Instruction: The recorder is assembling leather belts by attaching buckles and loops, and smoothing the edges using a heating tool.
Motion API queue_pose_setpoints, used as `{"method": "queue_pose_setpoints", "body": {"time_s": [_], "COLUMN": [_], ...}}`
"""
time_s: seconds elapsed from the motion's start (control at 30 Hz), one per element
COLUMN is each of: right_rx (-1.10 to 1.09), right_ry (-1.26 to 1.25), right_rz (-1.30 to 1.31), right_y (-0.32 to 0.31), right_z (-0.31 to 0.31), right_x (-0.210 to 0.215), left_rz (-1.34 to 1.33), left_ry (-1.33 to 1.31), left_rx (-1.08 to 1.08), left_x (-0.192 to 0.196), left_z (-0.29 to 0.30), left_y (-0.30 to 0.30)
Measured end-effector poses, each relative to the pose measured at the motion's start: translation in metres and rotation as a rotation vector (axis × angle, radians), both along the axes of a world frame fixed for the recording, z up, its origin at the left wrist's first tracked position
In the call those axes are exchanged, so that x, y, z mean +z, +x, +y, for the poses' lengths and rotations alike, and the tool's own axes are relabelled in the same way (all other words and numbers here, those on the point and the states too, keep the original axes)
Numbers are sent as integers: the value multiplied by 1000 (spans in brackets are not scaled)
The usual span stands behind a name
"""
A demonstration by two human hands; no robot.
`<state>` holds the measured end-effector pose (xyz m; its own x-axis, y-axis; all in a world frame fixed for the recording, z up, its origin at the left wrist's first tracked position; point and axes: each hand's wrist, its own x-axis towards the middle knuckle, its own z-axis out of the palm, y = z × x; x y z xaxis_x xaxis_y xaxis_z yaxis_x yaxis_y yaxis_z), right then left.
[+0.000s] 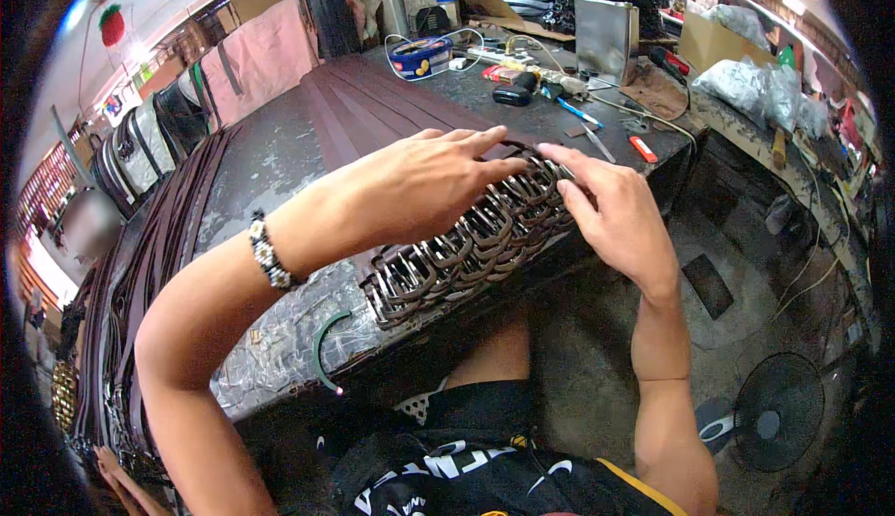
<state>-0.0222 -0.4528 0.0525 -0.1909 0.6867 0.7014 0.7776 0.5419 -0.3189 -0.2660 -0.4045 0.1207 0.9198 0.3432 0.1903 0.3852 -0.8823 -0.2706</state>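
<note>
Rows of dark buckles (447,260) with shiny metal parts lie stacked along the near edge of the worktable. Long dark brown straps (373,110) stretch away behind them to the far side. My left hand (429,185) reaches across over the stack, its thumb and fingers around a curved dark brown strap end (516,148). At the stack's right end is my right hand (615,204), with index finger and thumb apart. Its index fingertip meets the same curved piece, and the thumb rests near the buckles. My left palm hides part of the rows.
A curved green strip (323,348) lies on the table's plastic-covered near edge. More brown straps (158,274) hang over the left side. Farther back are a blue tub (419,57), a metal block (604,41), a red cutter (643,149) and a pen. A fan (778,413) stands at lower right.
</note>
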Motion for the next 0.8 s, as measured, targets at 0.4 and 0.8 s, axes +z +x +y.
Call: {"method": "queue_pose_setpoints", "body": {"time_s": [0.4, 0.8], "right_rx": [138, 506], "right_ry": [-94, -114], "right_rz": [-69, -61], "right_y": [-2, -66], "right_z": [-8, -58], "right_x": [-24, 5], "left_rz": [48, -404], "left_ry": [1, 318], "left_rx": [474, 1204], "left_x": [33, 43], "left_z": [-123, -286], "left_y": [-98, -268]}}
